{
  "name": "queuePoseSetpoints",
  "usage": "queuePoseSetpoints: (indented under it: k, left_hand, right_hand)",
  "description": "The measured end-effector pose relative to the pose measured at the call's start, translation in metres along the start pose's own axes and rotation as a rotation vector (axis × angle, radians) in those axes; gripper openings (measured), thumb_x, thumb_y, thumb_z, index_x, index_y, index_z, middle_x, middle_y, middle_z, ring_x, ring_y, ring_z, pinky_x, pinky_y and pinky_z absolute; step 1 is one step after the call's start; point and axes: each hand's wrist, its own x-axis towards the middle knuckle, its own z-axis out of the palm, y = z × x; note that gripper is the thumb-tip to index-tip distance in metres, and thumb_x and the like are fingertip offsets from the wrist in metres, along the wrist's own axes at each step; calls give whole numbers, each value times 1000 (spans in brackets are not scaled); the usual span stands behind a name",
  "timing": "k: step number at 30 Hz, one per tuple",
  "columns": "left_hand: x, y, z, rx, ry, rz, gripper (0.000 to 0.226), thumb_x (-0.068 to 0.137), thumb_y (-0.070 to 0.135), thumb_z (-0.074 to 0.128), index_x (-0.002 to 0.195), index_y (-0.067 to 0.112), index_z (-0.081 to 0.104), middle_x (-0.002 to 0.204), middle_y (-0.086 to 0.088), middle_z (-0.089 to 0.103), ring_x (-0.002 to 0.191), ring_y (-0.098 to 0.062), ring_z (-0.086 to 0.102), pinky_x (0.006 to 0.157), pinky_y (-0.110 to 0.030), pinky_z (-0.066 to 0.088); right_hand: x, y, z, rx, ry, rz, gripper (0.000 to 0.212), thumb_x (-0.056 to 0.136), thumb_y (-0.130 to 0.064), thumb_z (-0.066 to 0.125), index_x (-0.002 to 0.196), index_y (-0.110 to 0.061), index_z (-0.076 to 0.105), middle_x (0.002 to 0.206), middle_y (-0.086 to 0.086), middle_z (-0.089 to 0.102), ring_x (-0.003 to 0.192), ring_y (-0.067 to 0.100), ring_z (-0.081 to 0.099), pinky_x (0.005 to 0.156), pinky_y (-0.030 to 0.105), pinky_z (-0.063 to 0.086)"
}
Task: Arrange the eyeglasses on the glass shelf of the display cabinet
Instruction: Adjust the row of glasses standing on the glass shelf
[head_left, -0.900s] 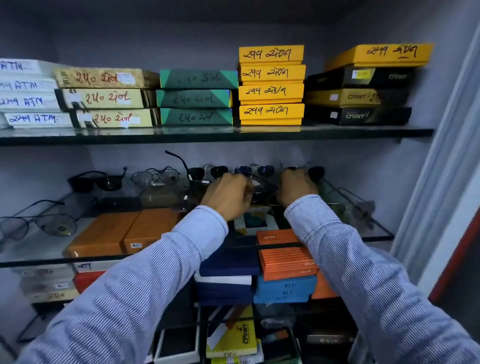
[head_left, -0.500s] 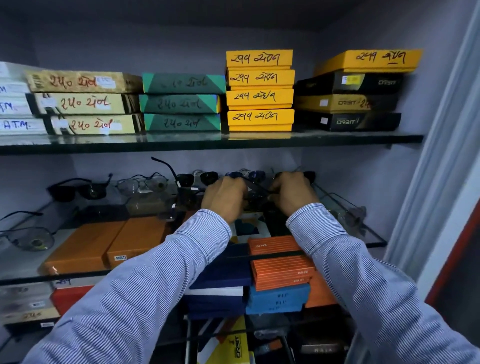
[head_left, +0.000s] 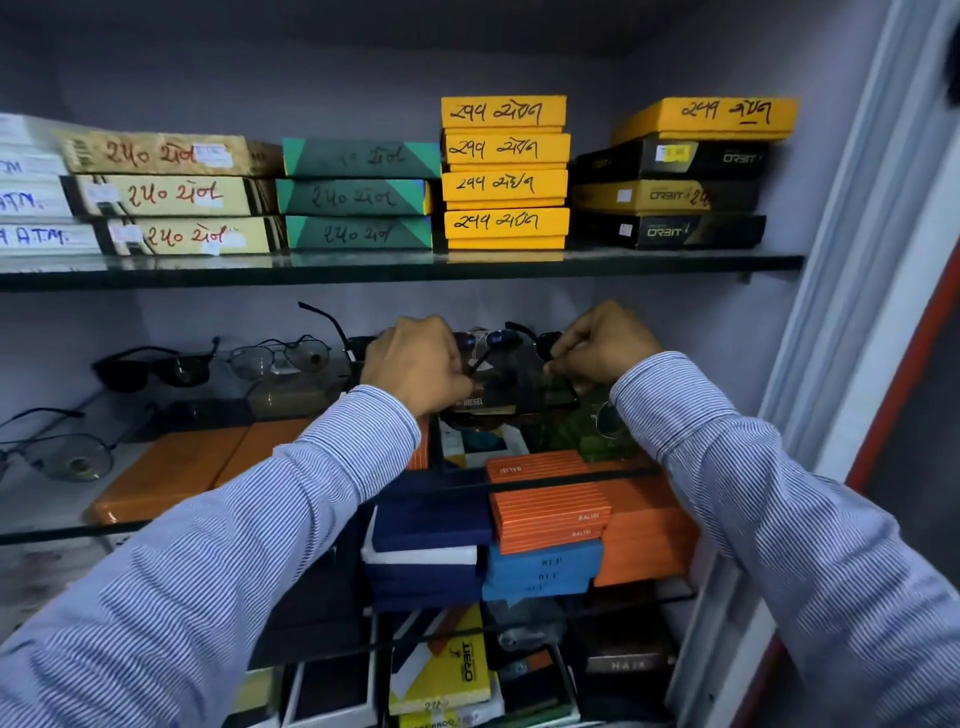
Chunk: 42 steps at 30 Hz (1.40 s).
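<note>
Fingers (head_left: 457, 382) of both hands are pinching 1 pair of glasses (head_left: 498, 345), frame center; should be lowering level w/ row.

Sleeves: two long shirt sleeves, the left sleeve (head_left: 218, 566) and the right sleeve (head_left: 810, 530), both in the same cloth.
Pattern: fine stripes, pale blue-grey and white, running across each forearm (the lines are very narrow and closely set).
Cuffs: the left cuff (head_left: 374, 431) and the right cuff (head_left: 670, 395) are buttoned-style bands of the same striped cloth, the stripes there turned to run along the arm; each ends at the wrist.
Fabric: lightly creased, with soft folds near the elbows.
Hands: the left hand (head_left: 415, 364) and right hand (head_left: 605, 345) are bare, with no gloves.
</note>
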Motion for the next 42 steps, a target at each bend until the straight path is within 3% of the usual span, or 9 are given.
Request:
queuePoseSetpoints:
  k: [4,9,13,22,25,27,30,38,42]
  left_hand:
    - [2,-1,1,-158,-77,-175,11,73,26,82,80,17,79,82,0,75,80,-20,69,81,-37,58]
    - [6,3,-1,-329,-240,-350,11,74,18,84,78,12,76,70,-1,76,62,-11,66,67,-28,55]
    - [9,6,-3,-348,-303,-385,10,78,16,81,76,11,72,62,0,71,47,-8,56,51,-24,45]
    - [14,11,5,-339,-229,-417,11,71,13,81,67,10,71,58,-3,71,45,-12,60,56,-24,51]
    - [14,13,7,-297,-218,-411,16,64,21,81,72,9,73,68,-6,75,59,-18,69,66,-30,60]
    - [16,14,10,-260,-219,-405,36,54,32,79,81,9,74,85,-11,76,79,-28,74,77,-40,63]
    - [16,15,11,-224,-243,-382,51,47,38,74,88,9,75,97,-14,73,92,-33,71,85,-45,61]
    - [12,16,8,-177,-231,-361,40,61,37,85,86,12,67,105,-16,70,97,-34,68,89,-47,59]
    - [10,13,7,-166,-237,-333,47,64,35,90,96,11,65,107,-15,69,100,-34,67,90,-48,58]
  right_hand:
    - [3,4,-2,24,-48,134,18,70,-8,88,83,-4,77,79,13,77,62,21,74,68,36,64]
    - [4,2,-3,-47,-91,208,26,70,-9,87,92,-4,74,75,13,75,38,11,67,36,17,50]
    - [7,0,-3,-87,-119,216,32,67,-12,89,94,-3,74,74,12,76,60,20,76,55,28,62]
    - [17,-3,2,-136,-172,219,36,69,-12,88,99,-1,72,79,13,77,69,23,77,70,36,64]
    - [19,-3,6,-218,-182,192,42,67,-18,89,101,-2,72,83,12,77,73,23,76,76,39,63]
    - [20,-3,8,-258,-179,177,47,65,-23,90,103,-3,72,87,11,76,77,24,75,79,39,62]
    - [20,-3,9,-297,-187,175,52,65,-26,91,108,-4,71,93,12,76,84,26,75,83,39,60]
    - [16,-4,8,-339,-174,164,62,65,-29,90,116,-4,66,104,13,73,95,28,72,88,41,58]
    - [14,-2,8,-357,-146,150,62,68,-29,89,117,-2,64,106,14,72,95,28,71,88,40,58]
